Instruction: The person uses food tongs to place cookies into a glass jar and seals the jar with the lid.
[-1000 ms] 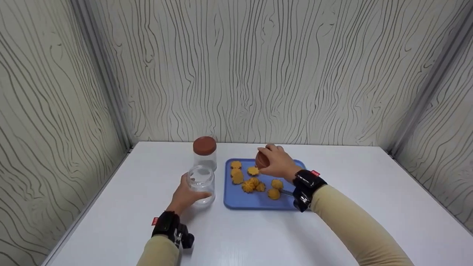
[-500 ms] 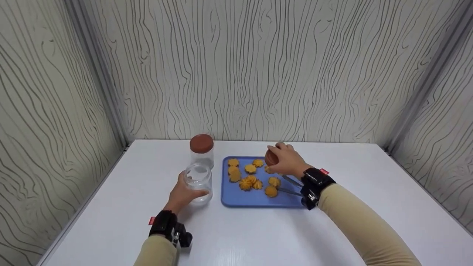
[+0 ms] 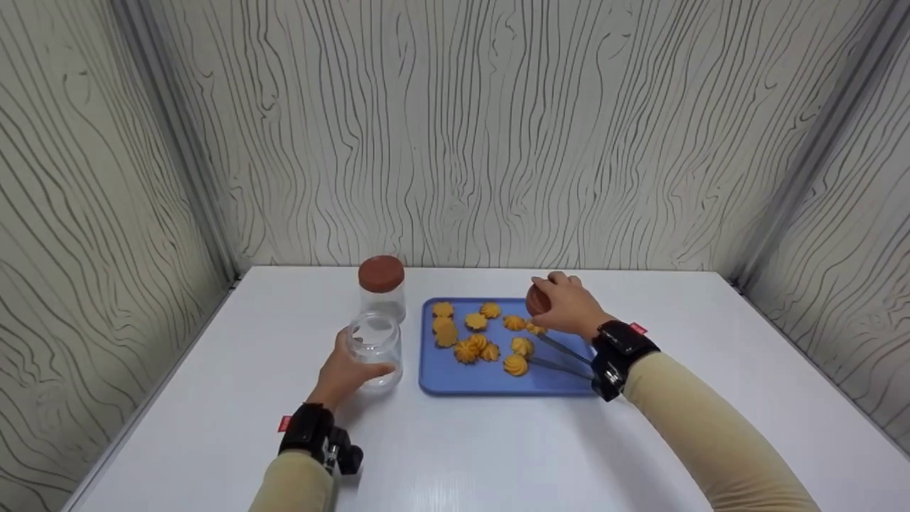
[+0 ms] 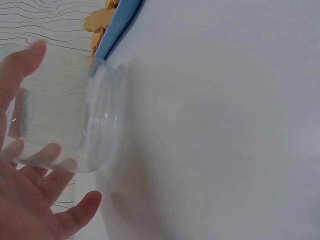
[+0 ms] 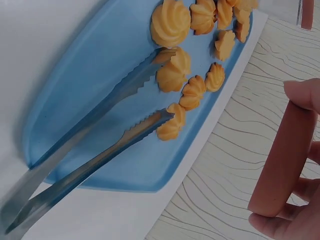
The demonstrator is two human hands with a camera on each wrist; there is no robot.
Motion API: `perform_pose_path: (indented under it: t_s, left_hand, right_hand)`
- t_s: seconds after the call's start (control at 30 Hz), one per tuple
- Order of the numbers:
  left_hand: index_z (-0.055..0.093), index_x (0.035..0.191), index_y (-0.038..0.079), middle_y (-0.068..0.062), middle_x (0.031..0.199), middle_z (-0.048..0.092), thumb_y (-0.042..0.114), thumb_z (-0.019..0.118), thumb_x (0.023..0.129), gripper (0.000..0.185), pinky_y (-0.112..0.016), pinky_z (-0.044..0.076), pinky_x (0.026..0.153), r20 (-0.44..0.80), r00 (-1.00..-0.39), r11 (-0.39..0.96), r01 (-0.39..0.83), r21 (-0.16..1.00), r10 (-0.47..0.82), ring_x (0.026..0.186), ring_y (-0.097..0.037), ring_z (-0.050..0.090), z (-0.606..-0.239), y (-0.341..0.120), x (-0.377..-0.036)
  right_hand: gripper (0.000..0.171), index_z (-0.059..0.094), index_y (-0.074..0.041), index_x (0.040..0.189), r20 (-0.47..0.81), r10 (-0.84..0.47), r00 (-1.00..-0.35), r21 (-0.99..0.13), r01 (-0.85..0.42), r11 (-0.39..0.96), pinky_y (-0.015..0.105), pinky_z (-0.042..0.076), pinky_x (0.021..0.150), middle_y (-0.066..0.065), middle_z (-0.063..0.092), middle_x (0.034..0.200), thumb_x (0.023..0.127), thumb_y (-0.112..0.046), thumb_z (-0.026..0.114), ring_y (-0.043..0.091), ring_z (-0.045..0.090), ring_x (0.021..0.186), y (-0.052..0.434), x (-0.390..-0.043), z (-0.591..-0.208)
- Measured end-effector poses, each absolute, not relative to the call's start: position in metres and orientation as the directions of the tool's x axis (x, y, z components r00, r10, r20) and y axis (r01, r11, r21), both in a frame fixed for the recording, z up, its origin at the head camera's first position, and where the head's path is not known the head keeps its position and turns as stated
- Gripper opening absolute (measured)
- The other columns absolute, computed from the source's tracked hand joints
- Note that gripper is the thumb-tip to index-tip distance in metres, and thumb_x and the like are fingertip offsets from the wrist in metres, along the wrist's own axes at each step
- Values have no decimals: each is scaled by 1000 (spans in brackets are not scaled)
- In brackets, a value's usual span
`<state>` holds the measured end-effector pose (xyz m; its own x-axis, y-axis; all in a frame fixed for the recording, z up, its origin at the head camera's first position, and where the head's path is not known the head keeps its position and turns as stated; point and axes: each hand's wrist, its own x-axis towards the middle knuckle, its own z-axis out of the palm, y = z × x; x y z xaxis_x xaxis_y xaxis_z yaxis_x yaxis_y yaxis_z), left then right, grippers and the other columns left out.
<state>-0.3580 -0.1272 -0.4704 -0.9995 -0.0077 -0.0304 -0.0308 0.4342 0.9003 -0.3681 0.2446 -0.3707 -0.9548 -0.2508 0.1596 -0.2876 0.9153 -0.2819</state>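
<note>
My left hand (image 3: 346, 371) holds a clear jar (image 3: 377, 352) with no lid on it, fingers and thumb around its side. In the left wrist view the jar (image 4: 60, 110) is see-through and looks empty. My right hand (image 3: 572, 306) grips a reddish-brown jar lid (image 3: 538, 300) by its rim, above the far right part of a blue tray (image 3: 483, 384). The right wrist view shows the lid (image 5: 285, 160) on edge between thumb and fingers. Several swirled golden cookies (image 3: 467, 350) lie on the tray. Metal tongs (image 5: 100, 120) rest there too, tips against cookies.
A second clear jar with a reddish-brown lid (image 3: 381, 274) on stands behind the held jar, left of the tray. The white table (image 3: 455, 455) runs back to a wood-grain patterned wall (image 3: 455, 142), with side panels at left and right.
My right hand has moved to the right with the lid, uncovering more cookies and the tongs. The left hand keeps its hold on the jar; the whole view shifts slightly.
</note>
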Motion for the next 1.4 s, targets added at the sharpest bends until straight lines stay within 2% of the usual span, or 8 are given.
perform_pose_path:
  t_s: [0.6,0.8,1.4]
  left_hand:
    - [18,150,2,-26,146,38,31,89,68,112,-57,30,108,-49,-999,427,-42,903,5,133,-41,36,-467,-129,-356]
    - [18,150,1,-28,146,37,28,88,70,110,-57,30,108,-48,-999,442,-41,896,5,133,-43,35,-466,-129,-355]
    - [15,150,0,-29,147,34,28,87,71,110,-58,28,109,-56,-998,448,-47,893,7,134,-44,33,-466,-128,-356]
  right_hand:
    - [73,46,2,141,175,-185,-967,-258,-226,939,57,46,86,29,43,134,79,-27,72,46,44,110,281,-369,-376]
    - [72,46,4,140,182,-176,-967,-249,-219,943,58,46,84,31,44,131,79,-25,72,47,45,108,293,-365,-377]
    - [74,47,5,138,167,-112,-979,-250,-152,956,57,46,84,32,45,129,76,-27,72,46,46,106,322,-363,-386]
